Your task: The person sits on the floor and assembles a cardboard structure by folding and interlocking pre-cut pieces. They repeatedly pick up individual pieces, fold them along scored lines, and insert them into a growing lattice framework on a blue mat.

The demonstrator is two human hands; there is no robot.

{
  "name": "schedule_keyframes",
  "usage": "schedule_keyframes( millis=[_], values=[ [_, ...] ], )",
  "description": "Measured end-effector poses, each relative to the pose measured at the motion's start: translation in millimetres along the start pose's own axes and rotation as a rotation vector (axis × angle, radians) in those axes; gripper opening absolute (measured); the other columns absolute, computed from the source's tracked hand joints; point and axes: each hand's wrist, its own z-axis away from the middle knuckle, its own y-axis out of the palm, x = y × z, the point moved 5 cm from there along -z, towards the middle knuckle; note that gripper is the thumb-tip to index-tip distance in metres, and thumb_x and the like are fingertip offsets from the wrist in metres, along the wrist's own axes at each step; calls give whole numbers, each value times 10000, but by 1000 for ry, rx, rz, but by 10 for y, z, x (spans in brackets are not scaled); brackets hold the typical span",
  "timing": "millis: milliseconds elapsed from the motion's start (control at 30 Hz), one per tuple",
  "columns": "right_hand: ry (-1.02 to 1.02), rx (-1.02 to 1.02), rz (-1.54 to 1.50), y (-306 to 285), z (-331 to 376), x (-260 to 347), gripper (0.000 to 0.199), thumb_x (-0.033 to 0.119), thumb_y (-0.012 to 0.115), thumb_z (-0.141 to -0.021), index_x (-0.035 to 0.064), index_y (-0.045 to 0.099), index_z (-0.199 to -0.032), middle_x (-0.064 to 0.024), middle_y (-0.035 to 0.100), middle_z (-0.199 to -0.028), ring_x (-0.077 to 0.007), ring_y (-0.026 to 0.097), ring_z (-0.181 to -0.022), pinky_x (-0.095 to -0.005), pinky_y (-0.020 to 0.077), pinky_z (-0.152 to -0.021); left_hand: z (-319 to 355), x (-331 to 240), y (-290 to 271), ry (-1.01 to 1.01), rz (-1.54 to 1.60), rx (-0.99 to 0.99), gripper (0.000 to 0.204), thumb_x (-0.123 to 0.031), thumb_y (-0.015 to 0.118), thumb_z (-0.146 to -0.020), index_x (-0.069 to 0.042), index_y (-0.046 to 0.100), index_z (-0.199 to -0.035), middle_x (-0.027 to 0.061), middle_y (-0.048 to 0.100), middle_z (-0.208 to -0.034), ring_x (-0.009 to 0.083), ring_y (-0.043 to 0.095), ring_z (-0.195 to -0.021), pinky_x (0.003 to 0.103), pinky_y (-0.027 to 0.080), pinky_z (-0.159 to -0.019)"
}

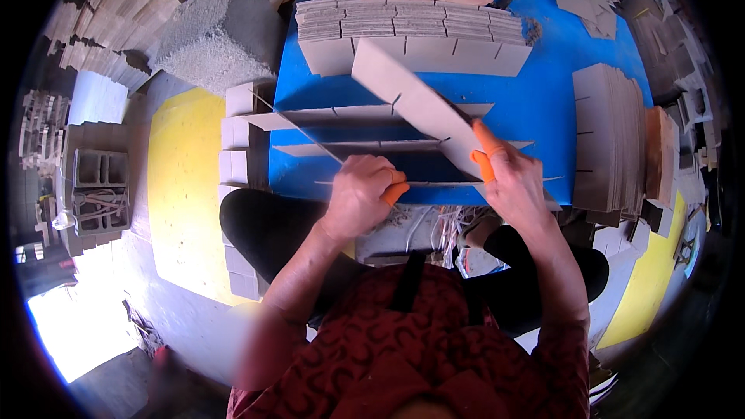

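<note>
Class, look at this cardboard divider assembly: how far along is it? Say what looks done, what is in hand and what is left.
Done: three slotted strips stand parallel on the blue board. In hand: the right hand lowers a cross strip diagonally over them, while the left hand steadies the nearest one. Left: no cross strip looks seated yet; stacks of strips wait behind.

The right hand point(516, 182) hides the slotted cardboard strip's point(419, 101) near end.
</note>
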Motion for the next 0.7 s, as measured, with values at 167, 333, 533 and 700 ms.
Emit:
schedule_keyframes(
  millis=[167,333,533,700],
  values=[
    [-47,163,190,262,37,34,677,9,627,-731,-3,452,-1385,-96,622,-837,-240,643,-745,-359,527,-594,-5,-16,1,0,4,1,158,-97,792,-699,-82,706,-830,37,662,-830,234,640,-811,356,480,-762],
    [57,325,327,537,127,-37,606,69,600,-843,99,444,-1428,-106,631,-765,-234,646,-676,-373,512,-575,1,-4,22,-6,-4,-2,150,-110,795,-711,-83,708,-830,39,662,-827,235,639,-811,358,474,-754],
    [446,-79,344,-272,403,-1646,476,279,668,-913,181,531,-1358,-107,645,-848,-228,627,-667,-373,491,-556,65,-136,-310,-1,-9,25,378,-252,826,-714,-119,728,-1055,57,685,-963,260,646,-946,427,464,-955],
    [720,98,1046,-1075,1191,-2779,466,156,667,-869,83,545,-1313,-185,578,-1222,-296,606,-1105,-463,511,-889,190,-60,-479,-13,-117,93,406,-174,818,-680,-122,731,-1072,47,680,-1016,238,602,-1085,452,389,-1061]
  ],
)
